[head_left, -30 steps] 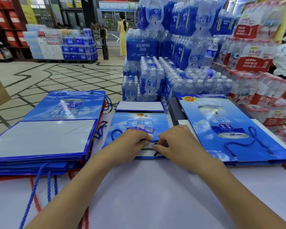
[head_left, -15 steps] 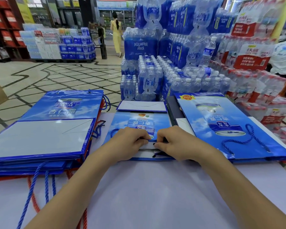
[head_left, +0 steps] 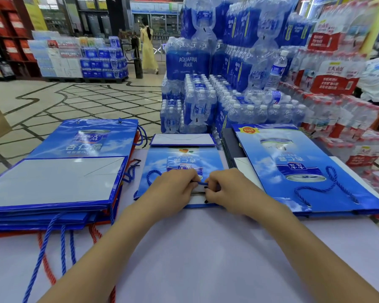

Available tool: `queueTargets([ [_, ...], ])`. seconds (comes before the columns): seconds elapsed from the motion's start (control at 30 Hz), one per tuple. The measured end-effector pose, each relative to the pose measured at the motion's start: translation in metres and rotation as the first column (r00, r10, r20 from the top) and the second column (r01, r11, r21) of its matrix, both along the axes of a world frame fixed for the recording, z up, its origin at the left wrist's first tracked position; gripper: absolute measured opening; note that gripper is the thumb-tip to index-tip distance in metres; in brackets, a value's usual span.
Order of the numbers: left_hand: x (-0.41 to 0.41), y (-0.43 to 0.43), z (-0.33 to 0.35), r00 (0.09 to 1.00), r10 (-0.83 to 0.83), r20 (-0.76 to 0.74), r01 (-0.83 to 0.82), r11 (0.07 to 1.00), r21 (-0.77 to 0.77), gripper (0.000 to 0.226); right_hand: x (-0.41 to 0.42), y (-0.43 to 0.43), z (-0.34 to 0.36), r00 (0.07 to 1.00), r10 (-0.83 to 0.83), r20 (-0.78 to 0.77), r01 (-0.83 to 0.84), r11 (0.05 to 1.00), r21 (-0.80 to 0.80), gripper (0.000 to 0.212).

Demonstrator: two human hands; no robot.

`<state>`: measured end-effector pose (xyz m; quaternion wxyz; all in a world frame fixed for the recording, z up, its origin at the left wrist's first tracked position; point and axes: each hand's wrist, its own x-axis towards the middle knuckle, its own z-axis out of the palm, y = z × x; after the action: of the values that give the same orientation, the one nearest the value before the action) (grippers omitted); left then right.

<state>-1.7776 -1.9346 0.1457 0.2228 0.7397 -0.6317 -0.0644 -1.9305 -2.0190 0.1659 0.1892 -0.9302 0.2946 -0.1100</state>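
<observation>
Since the white counter [head_left: 206, 259] serves as a flat work surface, everything on it lies folded and pressed down rather than standing. Along its left edge sits a stack of folded bags [head_left: 53, 182], their rope handles trailing toward the near edge, which suggests these are the finished ones, set aside within easy reach. Along the right edge lies a second pile of bags [head_left: 304, 171], the top one already carrying a looped handle. Beyond the far edge rise packs of bottled water [head_left: 195, 106], no part of the work.

Between the two piles, at the middle of the counter toward its far edge, lies the smaller flat bag [head_left: 162, 162], printed side up and its open top turned toward the person, so that the handle holes are close to the fingers.

Both hands meet on that near rim. The left hand [head_left: 173, 191] rests on the bag, holding it down, its fingers curled and pinching the blue cord [head_left: 200, 183]. The right hand [head_left: 232, 189], fingers likewise curled, pinches the cord's other stretch just beside it. The short span between them is drawn taut, probably to feed or knot the end at a hole; the hole itself is hidden beneath the fingers.
</observation>
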Motion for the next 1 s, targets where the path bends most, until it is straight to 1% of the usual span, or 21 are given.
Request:
queueTargets([
  [0.03,0.000,0.001,0.000,1.000,-0.009,0.023,0.009,1.000,-0.002,0.016,-0.002,-0.003,0.001,0.999,-0.022,0.038,0.018,0.995,0.096,0.017],
  [0.07,0.001,0.001,0.000,0.999,-0.016,0.047,0.016,1.000,0.000,0.017,-0.003,-0.007,0.002,0.998,-0.033,0.044,0.026,0.988,0.153,0.019],
  [0.17,0.009,0.003,0.001,0.989,-0.073,0.125,0.069,0.997,0.036,0.020,-0.010,-0.013,0.003,1.000,-0.009,0.004,0.008,0.967,0.256,0.023],
  [0.23,0.015,0.005,0.002,0.983,-0.117,0.141,0.112,0.993,0.047,0.020,-0.012,-0.014,0.002,1.000,0.016,-0.001,-0.015,0.957,0.289,0.022],
  [0.3,0.016,0.006,0.002,0.984,-0.122,0.132,0.121,0.992,0.016,0.020,-0.012,-0.012,0.001,1.000,0.017,-0.018,-0.013,0.975,0.224,0.021],
  [0.4,0.014,0.004,0.000,0.989,-0.126,0.077,0.129,0.991,-0.041,0.017,-0.011,-0.009,0.002,1.000,0.016,-0.002,-0.016,0.997,0.074,0.021],
  [0.47,0.011,0.004,0.000,0.991,-0.120,-0.050,0.119,0.992,-0.037,0.013,-0.014,-0.010,0.003,1.000,0.010,0.010,-0.010,1.000,-0.005,0.020],
  [0.53,0.009,0.005,0.003,0.974,-0.102,-0.202,0.104,0.995,-0.002,0.010,-0.017,-0.010,0.002,1.000,0.012,-0.017,-0.013,0.995,-0.101,0.025],
  [0.57,0.006,0.005,0.006,0.964,-0.092,-0.248,0.100,0.995,0.022,0.009,-0.017,-0.009,0.001,0.999,0.014,-0.040,-0.020,0.989,-0.149,0.028],
  [0.6,0.005,0.006,0.009,0.956,-0.080,-0.282,0.097,0.994,0.045,0.012,-0.017,-0.009,0.001,0.998,0.014,-0.058,-0.025,0.981,-0.194,0.030],
  [0.67,0.004,0.006,0.012,0.941,-0.032,-0.338,0.063,0.995,0.082,0.029,-0.015,-0.007,0.001,0.996,0.017,-0.084,-0.038,0.966,-0.255,0.032],
  [0.73,0.005,0.004,0.012,0.947,0.032,-0.320,0.006,0.993,0.118,0.036,-0.016,-0.008,0.001,0.995,0.024,-0.095,-0.049,0.964,-0.263,0.034],
  [0.8,0.007,0.003,0.008,0.956,0.054,-0.289,-0.012,0.989,0.147,0.030,-0.017,-0.008,0.001,0.994,0.034,-0.104,-0.060,0.965,-0.257,0.035],
  [0.87,0.008,0.004,0.006,0.946,0.073,-0.316,-0.020,0.986,0.167,0.020,-0.019,-0.008,0.000,0.991,0.052,-0.121,-0.080,0.966,-0.246,0.036],
  [0.9,0.008,0.004,0.007,0.943,0.081,-0.324,-0.027,0.985,0.169,0.019,-0.019,-0.008,0.000,0.989,0.065,-0.132,-0.096,0.965,-0.243,0.037],
  [1.0,0.007,0.002,0.008,0.922,0.144,-0.359,-0.094,0.984,0.153,0.029,-0.021,-0.011,0.001,0.987,0.099,-0.124,-0.125,0.966,-0.228,0.043],
])
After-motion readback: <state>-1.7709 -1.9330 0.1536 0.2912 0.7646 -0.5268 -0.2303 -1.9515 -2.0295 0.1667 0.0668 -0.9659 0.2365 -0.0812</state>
